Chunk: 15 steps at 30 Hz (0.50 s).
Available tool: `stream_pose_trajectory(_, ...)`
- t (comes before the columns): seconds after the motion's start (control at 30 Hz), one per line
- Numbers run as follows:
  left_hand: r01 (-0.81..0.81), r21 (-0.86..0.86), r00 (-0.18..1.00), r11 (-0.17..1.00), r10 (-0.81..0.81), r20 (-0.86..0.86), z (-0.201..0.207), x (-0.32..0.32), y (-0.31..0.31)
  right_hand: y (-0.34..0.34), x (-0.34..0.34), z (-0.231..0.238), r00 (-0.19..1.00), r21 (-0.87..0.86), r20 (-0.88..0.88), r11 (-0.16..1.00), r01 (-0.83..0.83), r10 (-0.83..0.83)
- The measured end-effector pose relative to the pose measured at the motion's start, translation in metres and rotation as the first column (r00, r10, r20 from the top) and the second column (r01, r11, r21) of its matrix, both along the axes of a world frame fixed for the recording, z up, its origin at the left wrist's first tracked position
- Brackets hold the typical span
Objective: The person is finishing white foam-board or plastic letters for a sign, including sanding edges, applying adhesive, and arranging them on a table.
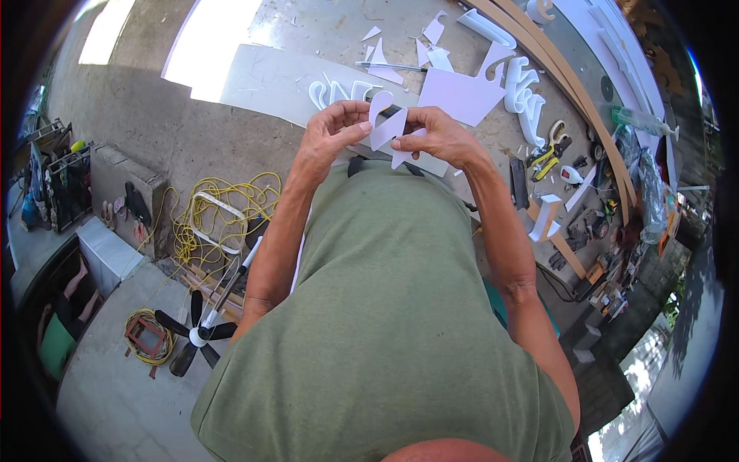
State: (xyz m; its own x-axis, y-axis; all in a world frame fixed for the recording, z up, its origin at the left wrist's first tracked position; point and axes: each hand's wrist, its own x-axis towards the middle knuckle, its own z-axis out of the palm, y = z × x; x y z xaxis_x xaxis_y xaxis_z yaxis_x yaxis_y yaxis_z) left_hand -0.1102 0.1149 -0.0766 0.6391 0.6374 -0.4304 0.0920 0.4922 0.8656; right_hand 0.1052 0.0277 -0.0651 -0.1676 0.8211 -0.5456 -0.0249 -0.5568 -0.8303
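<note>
Between my hands, over the table's near edge, is a white flat cut-out point(389, 132) shaped like a letter, with a rounded top and slanted lower parts. My left hand point(332, 138) pinches its left edge between thumb and fingers. On the other side my right hand point(440, 140) is closed on its right part, the fingertips partly behind it. Just beyond my left hand stand white raised letters point(317, 95), partly covered by the fingers. A white sheet with cut edges point(454, 96) lies beyond my right hand, and a thin pen-like tool point(391, 66) rests among the scraps.
More white raised letters point(523, 100) stand at the right. Scissors point(556, 131), yellow-handled pliers point(546, 166) and a small white bottle point(570, 175) lie near a curved brown strip point(596, 115). Left are tangled yellow cord point(202, 202), a black-bladed fan point(198, 336) and another person point(58, 343).
</note>
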Motion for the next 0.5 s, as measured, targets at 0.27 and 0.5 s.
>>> stream_pose_trajectory(0.27, -0.054, -0.032, 0.998, 0.998, 0.052, -0.037, -0.023, -0.008, 0.01, 0.015, -0.009, -0.007, 0.987, 0.117, 0.132, 0.99, 0.074, -0.09)
stream_pose_trajectory(0.5, -0.27, -0.121, 0.961, 0.955, 0.26, -0.093, -0.017, -0.017, 0.007, 0.002, -0.012, -0.016, 0.933, 0.055, -0.064, 0.933, 0.357, -0.353)
